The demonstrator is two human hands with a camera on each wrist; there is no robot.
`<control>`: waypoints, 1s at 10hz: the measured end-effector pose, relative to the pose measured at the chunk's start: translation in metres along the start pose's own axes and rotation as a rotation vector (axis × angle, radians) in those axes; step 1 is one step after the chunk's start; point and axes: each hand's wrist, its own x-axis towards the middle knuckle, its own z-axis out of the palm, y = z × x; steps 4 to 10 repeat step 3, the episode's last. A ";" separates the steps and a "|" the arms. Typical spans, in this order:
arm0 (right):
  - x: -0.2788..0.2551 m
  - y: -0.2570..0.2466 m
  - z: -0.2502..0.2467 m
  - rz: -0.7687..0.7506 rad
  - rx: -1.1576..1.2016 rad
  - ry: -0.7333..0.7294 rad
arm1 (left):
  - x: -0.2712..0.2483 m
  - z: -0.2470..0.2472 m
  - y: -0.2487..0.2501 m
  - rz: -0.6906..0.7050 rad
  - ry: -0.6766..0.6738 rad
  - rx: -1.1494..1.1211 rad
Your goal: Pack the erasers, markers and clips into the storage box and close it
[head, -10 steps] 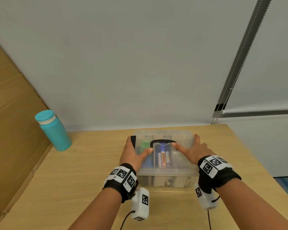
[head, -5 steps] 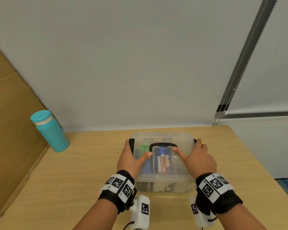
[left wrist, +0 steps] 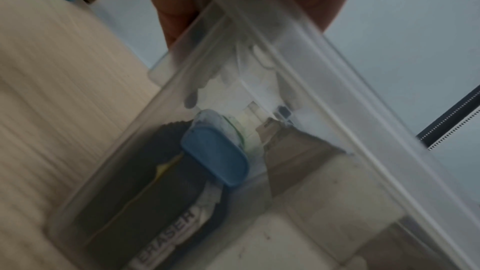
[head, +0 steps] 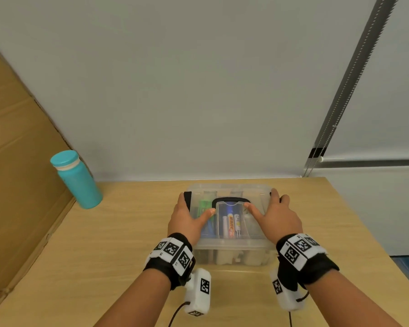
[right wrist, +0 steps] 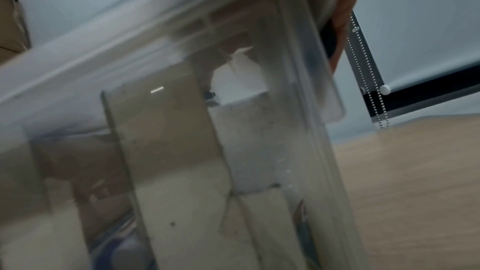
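The clear storage box (head: 232, 243) stands on the table with its lid on and its black handle (head: 230, 199) lying flat. Through the lid I see markers (head: 230, 226) and a green marker (head: 204, 205). Pale erasers (head: 224, 258) sit low at the front. My left hand (head: 187, 218) grips the box's left end, thumb on the lid, fingers over the black latch (head: 187, 197). My right hand (head: 279, 218) grips the right end the same way. The left wrist view shows a dark eraser (left wrist: 145, 202) and a blue cap (left wrist: 215, 157) behind the box wall (left wrist: 311, 69). In the right wrist view fingers (right wrist: 342, 17) curl over the right latch.
A teal bottle (head: 77, 180) stands at the back left beside a leaning cardboard sheet (head: 14, 161). The wooden table (head: 104, 256) meets a grey wall behind the box. A blind chain (head: 340, 90) hangs at the back right, where the table ends.
Both hands stay on the ends of the lid and the box has not moved on the table. Only the head view has shifted slightly.
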 end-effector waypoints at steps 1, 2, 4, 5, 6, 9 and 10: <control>0.002 0.002 0.000 0.000 0.055 -0.019 | -0.004 -0.002 0.005 -0.015 0.012 0.005; 0.003 0.002 -0.005 0.019 0.110 -0.058 | -0.011 -0.005 0.013 -0.019 0.019 -0.012; -0.019 0.011 -0.009 0.014 0.262 -0.067 | -0.034 -0.017 0.016 0.012 -0.004 -0.100; -0.019 0.011 -0.009 0.014 0.262 -0.067 | -0.034 -0.017 0.016 0.012 -0.004 -0.100; -0.019 0.011 -0.009 0.014 0.262 -0.067 | -0.034 -0.017 0.016 0.012 -0.004 -0.100; -0.019 0.011 -0.009 0.014 0.262 -0.067 | -0.034 -0.017 0.016 0.012 -0.004 -0.100; -0.019 0.011 -0.009 0.014 0.262 -0.067 | -0.034 -0.017 0.016 0.012 -0.004 -0.100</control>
